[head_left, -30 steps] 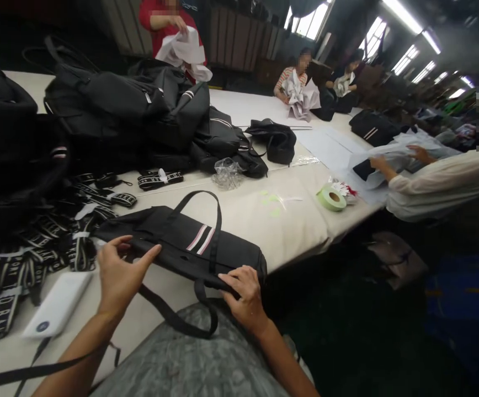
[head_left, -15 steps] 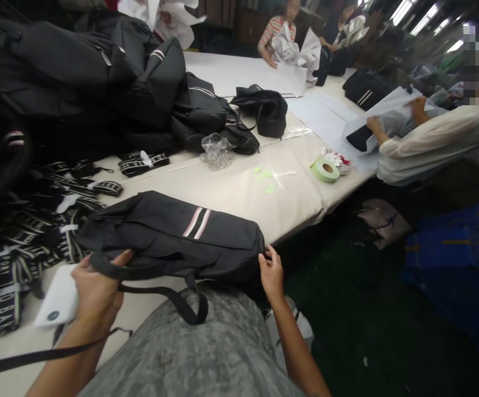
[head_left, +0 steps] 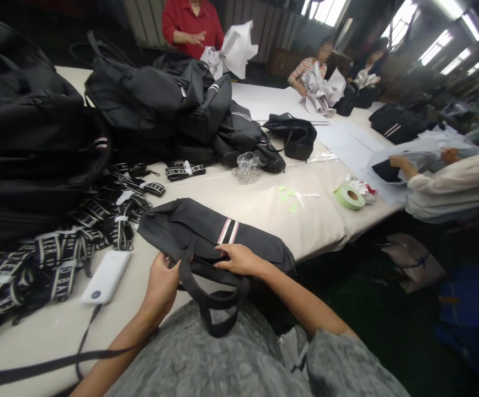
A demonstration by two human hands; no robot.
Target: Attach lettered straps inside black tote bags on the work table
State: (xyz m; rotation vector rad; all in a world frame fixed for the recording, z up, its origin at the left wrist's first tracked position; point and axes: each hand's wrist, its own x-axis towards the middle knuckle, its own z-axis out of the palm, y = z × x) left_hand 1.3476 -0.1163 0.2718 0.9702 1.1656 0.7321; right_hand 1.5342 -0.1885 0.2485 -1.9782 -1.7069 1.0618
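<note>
Where the desk meets the wearer's lap, the left hand is closed around the base of a black carry handle, fingers curled on the webbing. The right hand lies flat, fingers together, pressing on the near top edge of the black duffel bag.

Item: the duffel bag, one, lying lengthwise at the near desk edge, pink-and-white stripe facing up. It looks flat and unstuffed; the handle loop hangs off the edge toward the lap. By my reading the handling is at an early or middle stage: the bag is laid out and gripped, nothing wrapped or packed.

Just left: one white power bank with a dark cable trailing away. Beyond it, a heap of lettered black-and-white straps, too tangled to count.

Farther back: a pile of black bags, number uncertain; one crumpled clear plastic wrapper; one green tape roll; a few green stickers.

Other people: four in view, handling white paper and bags.
</note>
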